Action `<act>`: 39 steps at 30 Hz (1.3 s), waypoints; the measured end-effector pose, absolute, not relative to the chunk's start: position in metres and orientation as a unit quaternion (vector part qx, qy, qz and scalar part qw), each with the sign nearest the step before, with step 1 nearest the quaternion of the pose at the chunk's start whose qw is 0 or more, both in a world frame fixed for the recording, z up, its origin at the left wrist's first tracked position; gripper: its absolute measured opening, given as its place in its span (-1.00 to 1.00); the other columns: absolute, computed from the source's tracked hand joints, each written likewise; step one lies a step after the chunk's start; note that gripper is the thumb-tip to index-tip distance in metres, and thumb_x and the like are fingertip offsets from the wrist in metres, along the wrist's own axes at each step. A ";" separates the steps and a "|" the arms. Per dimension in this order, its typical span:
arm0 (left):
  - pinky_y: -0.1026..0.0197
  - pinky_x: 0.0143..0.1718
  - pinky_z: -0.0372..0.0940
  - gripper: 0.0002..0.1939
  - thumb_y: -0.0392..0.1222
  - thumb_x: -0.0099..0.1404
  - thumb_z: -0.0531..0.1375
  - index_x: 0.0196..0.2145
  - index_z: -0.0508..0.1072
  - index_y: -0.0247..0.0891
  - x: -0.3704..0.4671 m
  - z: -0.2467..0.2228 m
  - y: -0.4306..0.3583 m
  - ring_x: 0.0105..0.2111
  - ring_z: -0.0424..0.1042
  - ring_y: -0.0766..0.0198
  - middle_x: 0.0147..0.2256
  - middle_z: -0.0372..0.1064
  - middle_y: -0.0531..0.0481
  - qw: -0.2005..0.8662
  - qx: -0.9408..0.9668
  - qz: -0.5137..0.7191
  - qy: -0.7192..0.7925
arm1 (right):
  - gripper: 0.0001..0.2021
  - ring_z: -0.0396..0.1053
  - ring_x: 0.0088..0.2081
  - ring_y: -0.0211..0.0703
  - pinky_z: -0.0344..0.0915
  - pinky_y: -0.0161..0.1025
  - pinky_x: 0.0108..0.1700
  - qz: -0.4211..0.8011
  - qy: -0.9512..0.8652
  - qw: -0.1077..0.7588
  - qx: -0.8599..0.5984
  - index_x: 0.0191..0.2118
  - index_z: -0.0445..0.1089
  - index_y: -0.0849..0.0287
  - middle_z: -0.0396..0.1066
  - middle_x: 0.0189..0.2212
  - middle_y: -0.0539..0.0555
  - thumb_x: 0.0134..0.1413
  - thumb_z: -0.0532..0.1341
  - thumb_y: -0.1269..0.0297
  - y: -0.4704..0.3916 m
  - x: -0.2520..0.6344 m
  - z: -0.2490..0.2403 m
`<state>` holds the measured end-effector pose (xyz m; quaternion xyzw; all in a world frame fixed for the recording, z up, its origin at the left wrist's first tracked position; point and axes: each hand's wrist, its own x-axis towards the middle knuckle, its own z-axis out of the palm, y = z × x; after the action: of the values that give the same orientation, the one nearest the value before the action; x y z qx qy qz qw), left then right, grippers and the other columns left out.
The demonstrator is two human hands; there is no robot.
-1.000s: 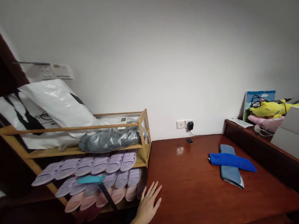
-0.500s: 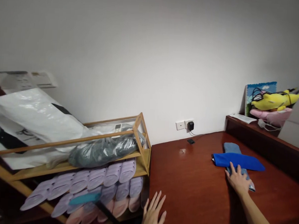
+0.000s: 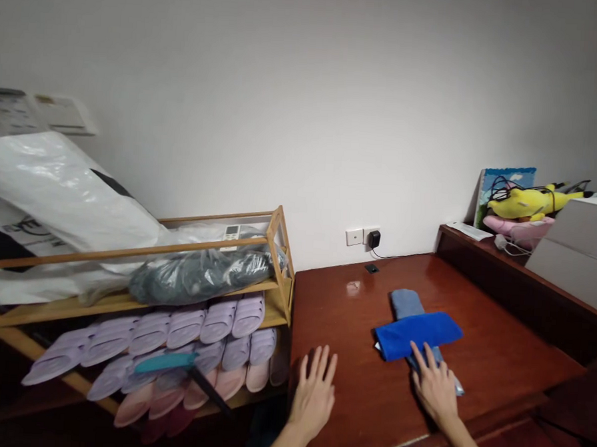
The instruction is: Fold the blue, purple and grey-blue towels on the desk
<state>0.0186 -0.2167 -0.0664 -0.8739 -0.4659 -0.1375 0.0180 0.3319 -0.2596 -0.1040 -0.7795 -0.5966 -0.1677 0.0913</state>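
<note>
Flat on the dark red wooden tabletop, near its left edge, lies my left hand, fingers apart and holding nothing. My right hand rests on two crossed, folded cloths, its fingers spread. The upper one is a bright blue folded cloth, which the fingertips touch at its near edge. Under it runs a grey-blue folded cloth, whose near end is partly covered by the palm. A small white corner shows beneath the blue cloth's left end.
Left of the table stands a wooden rack with lilac and pink slippers, a plastic-wrapped grey bundle and a white bag. A black plug sits in the wall. On the raised right ledge lies a yellow plush toy.
My right hand and both cloths have moved left and nearer across the tabletop. The blue cloth has turned a little. My left hand shows more fully, and the view has shifted.
</note>
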 end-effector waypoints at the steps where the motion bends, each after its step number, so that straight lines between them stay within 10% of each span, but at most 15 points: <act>1: -0.26 0.22 -0.23 -0.22 -0.24 0.19 0.09 0.30 -0.15 -0.09 0.038 -0.063 -0.221 0.29 -0.25 -0.06 0.33 -0.31 -0.08 0.010 -0.887 -0.144 -0.440 | -0.36 0.28 -0.07 0.19 0.17 0.10 -0.06 -0.156 -0.610 0.100 -0.770 0.30 -0.16 -0.11 0.01 0.27 0.12 0.10 -0.01 0.29 -0.269 0.318 -0.103; 6: -0.26 0.15 -0.03 -0.23 -0.20 0.20 0.08 0.30 -0.15 -0.05 0.122 -0.070 -0.231 0.25 -0.09 -0.14 0.30 -0.13 -0.14 -0.048 -0.899 -0.139 -0.414 | -0.30 0.26 0.02 0.17 0.17 0.05 0.02 -0.093 -0.650 0.136 -0.742 0.33 -0.39 -0.07 -0.03 0.28 0.06 0.10 -0.08 0.36 -0.308 0.282 -0.110; 11: -0.12 0.10 0.11 -0.31 -0.52 0.18 -0.13 0.23 0.12 -0.08 0.100 -0.084 -0.220 0.13 0.19 -0.02 0.13 0.23 -0.16 -0.027 -0.884 -0.106 -0.454 | -0.36 0.33 -0.12 0.07 0.25 -0.02 -0.09 -0.093 -0.655 0.110 -0.742 0.25 0.04 -0.12 0.18 0.18 0.07 0.04 -0.10 0.50 -0.322 0.328 -0.129; 22: -0.18 0.15 0.06 -0.20 -0.34 0.07 0.10 0.26 0.02 -0.06 -0.026 -0.084 -0.266 0.19 0.10 -0.12 0.21 0.12 -0.12 -0.010 -0.830 -0.032 -0.557 | -0.48 0.33 -0.14 0.18 0.23 0.08 -0.18 -0.156 -0.532 0.063 -0.830 0.20 0.18 0.14 0.24 0.10 0.28 0.15 -0.18 0.26 -0.251 0.458 -0.118; 27: -0.18 0.17 0.03 -0.20 -0.25 0.09 0.14 0.26 -0.02 0.06 -0.038 -0.091 -0.282 0.18 0.12 -0.11 0.22 0.10 -0.03 -0.036 -0.844 -0.038 -0.533 | -0.45 0.11 0.16 0.28 0.03 0.23 0.02 -0.116 -0.464 0.055 -0.876 0.21 0.15 0.05 0.17 0.18 0.22 0.14 -0.17 0.11 -0.219 0.493 -0.123; 32: -0.16 0.16 0.06 -0.23 -0.40 0.09 0.08 0.23 0.09 0.07 -0.027 -0.095 -0.281 0.13 0.20 -0.07 0.15 0.23 -0.05 -0.015 -0.849 -0.029 -0.528 | -0.38 -0.24 0.30 0.19 -0.18 0.28 0.15 -0.203 -0.556 0.097 -0.800 0.27 -0.01 0.24 -0.04 0.27 0.33 0.03 -0.09 0.35 -0.210 0.431 -0.086; 39: -0.11 0.13 0.04 -0.42 -0.40 0.09 0.08 0.04 0.37 0.07 -0.013 -0.050 -0.259 0.01 0.28 0.04 0.00 0.36 0.01 -0.184 -0.845 -0.171 -0.471 | -0.13 -0.14 0.29 -0.01 -0.12 0.12 0.20 -0.008 -0.825 0.081 -0.559 0.30 -0.12 0.06 -0.11 0.31 0.12 -0.27 -0.02 0.56 -0.232 0.278 -0.059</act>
<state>-0.0132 -0.2593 -0.0501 -0.8454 -0.4713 -0.1708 -0.1844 0.2780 -0.2320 -0.0592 -0.5592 -0.8250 -0.0076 0.0808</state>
